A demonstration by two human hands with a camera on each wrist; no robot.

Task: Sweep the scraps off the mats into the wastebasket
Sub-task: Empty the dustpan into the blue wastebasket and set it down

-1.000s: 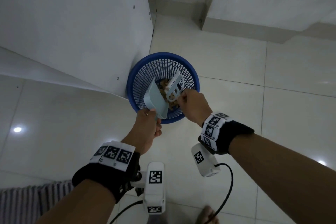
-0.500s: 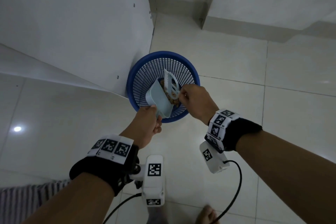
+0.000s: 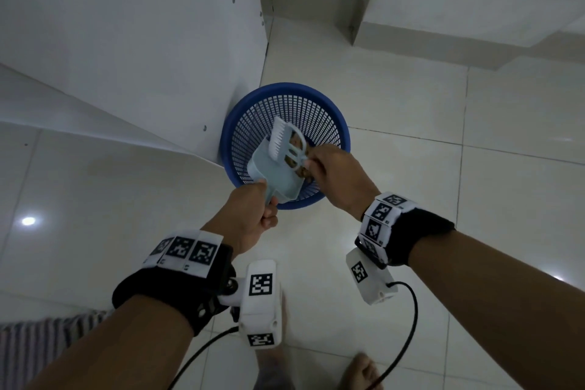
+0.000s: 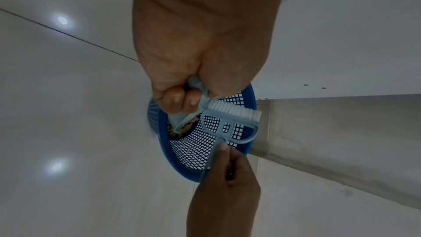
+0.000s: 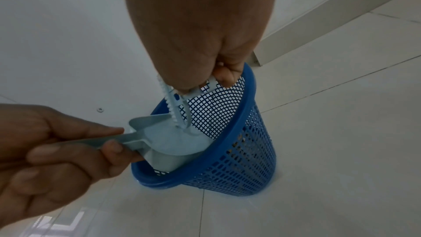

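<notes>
Dustpan tipped into the basket
Left hand [image 3: 250, 215] grips the dustpan [image 3: 273, 177]; right hand [image 3: 335, 177] pinches the brush [image 3: 281, 139]; scraps [image 4: 182, 129] in the basket [image 3: 329, 111] are mostly hidden.

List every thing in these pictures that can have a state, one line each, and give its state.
Dustpan: tipped into the basket, pan looks emptied.
Brush: bristles at the dustpan's edge.
Basket: upright on the floor, brown scraps at its bottom.
Left hand: grips the dustpan handle.
Right hand: pinches the brush handle.
</notes>
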